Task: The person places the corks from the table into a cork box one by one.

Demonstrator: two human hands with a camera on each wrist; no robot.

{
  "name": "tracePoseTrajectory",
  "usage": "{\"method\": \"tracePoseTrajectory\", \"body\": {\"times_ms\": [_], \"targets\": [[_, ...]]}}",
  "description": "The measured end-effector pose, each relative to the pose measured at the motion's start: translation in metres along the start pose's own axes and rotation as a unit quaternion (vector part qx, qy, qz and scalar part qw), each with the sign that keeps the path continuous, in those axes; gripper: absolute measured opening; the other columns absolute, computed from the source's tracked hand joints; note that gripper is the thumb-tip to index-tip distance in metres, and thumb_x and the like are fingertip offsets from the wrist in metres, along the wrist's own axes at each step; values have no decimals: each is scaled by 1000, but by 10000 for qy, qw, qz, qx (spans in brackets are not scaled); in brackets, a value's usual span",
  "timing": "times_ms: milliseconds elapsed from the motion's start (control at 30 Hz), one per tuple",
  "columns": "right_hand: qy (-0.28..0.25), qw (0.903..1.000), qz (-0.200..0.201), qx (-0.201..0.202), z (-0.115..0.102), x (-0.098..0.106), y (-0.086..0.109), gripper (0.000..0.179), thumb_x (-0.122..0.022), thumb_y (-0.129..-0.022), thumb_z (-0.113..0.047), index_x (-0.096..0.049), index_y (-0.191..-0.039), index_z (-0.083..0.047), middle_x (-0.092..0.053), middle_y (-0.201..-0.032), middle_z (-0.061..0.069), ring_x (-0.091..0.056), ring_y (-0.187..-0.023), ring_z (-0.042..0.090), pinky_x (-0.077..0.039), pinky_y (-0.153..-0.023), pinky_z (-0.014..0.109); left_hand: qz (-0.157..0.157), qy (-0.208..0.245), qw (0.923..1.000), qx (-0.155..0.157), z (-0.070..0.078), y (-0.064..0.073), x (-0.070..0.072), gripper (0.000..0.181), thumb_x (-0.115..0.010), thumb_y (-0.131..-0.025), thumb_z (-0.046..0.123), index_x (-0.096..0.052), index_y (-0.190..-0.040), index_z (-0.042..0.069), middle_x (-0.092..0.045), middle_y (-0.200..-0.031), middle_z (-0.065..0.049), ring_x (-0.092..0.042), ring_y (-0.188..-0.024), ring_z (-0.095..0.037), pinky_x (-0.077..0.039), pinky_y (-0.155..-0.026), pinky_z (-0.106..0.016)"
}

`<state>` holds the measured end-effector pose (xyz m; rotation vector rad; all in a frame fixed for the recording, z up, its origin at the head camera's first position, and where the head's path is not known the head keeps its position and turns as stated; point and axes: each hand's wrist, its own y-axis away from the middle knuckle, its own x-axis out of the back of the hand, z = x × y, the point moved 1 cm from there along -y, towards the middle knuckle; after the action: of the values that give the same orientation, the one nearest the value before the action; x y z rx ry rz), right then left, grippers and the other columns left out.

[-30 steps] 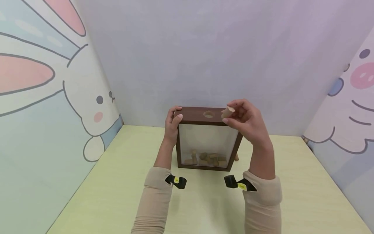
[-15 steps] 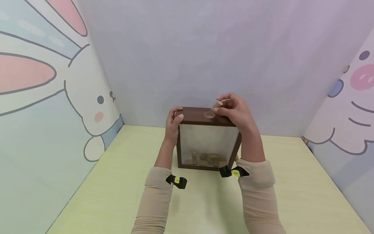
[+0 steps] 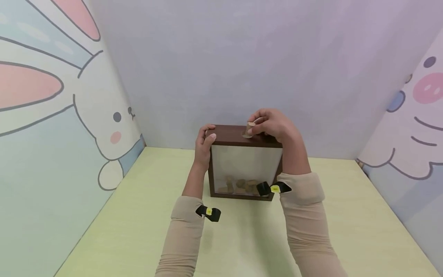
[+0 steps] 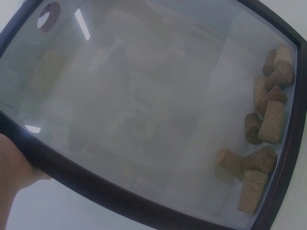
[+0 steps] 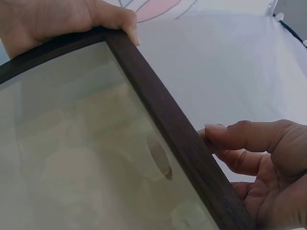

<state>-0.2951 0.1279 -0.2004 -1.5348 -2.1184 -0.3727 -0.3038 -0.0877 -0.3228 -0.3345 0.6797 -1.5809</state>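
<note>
A dark brown box frame with a clear front (image 3: 245, 163) stands upright on the table, a round hole in its top. Several corks (image 4: 271, 122) lie along its bottom inside, seen through the pane. My left hand (image 3: 203, 148) grips the top left corner, its thumb on the top surface. Between thumb and fingers of my right hand (image 3: 273, 125) a cork (image 3: 250, 127) is pinched upright at the hole. Whether its lower end is inside the hole I cannot tell. In the right wrist view the frame mostly hides this cork.
The pale yellow-green table (image 3: 166, 173) runs around the box. Behind it hangs a plain light wall (image 3: 225, 57). Printed side panels stand left and right, with a rabbit (image 3: 100, 127) and a pink-nosed figure (image 3: 398, 150).
My right hand has moved left with the cork, from the box's top right corner to the hole. The cork has turned from tilted to upright. My left hand stays on the corner.
</note>
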Motion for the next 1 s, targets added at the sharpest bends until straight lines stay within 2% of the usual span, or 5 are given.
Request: {"method": "tracePoseTrajectory", "body": {"times_ms": [333, 467, 567, 767, 1000], "targets": [[410, 9980, -456, -144, -9, -4, -9, 30, -70, -80, -5, -61, -109, -5, -62, -102, 13, -53, -82, 26, -39, -65, 34, 142, -120, 9998, -82, 1, 0, 6, 37, -48, -86, 26, -49, -118, 8, -32, -137, -17, -32, -115, -18, -25, -91, -37], [407, 9983, -404, -71, -8, -3, -4, 32, -69, -82, -6, -61, -112, -6, -64, -98, 12, -54, -80, 26, -40, -66, 35, 147, -97, 9998, -110, 1, 1, 4, 35, -48, -86, 27, -49, -117, 11, -35, -134, -9, -32, -116, -17, -25, -91, -37], [392, 9985, -344, 166, -3, 0, 9, 34, -68, -83, -8, -60, -117, -4, -65, -100, 12, -56, -83, 26, -41, -71, 37, 127, -85, 9998, -92, -1, 1, 2, 39, -48, -86, 27, -47, -118, 6, -36, -133, -5, -32, -114, -16, -25, -90, -36], [327, 9969, -225, 683, 7, 7, 46, 36, -66, -86, -13, -57, -119, -3, -61, -105, 13, -58, -91, 23, -43, -80, 38, 26, 1, 10000, -27, -2, 3, 0, 46, -48, -86, 25, -42, -122, -4, -32, -137, -17, -32, -112, -16, -25, -89, -35], [17, 9895, -88, 1440, 21, 12, 83, 29, -63, -88, -11, -57, -114, 3, -60, -105, 16, -59, -89, 21, -46, -77, 29, 30, -20, 10000, 73, 7, 2, 0, 43, -44, -87, 15, -38, -122, -8, -27, -139, -24, -31, -112, -16, -25, -90, -35]]}}
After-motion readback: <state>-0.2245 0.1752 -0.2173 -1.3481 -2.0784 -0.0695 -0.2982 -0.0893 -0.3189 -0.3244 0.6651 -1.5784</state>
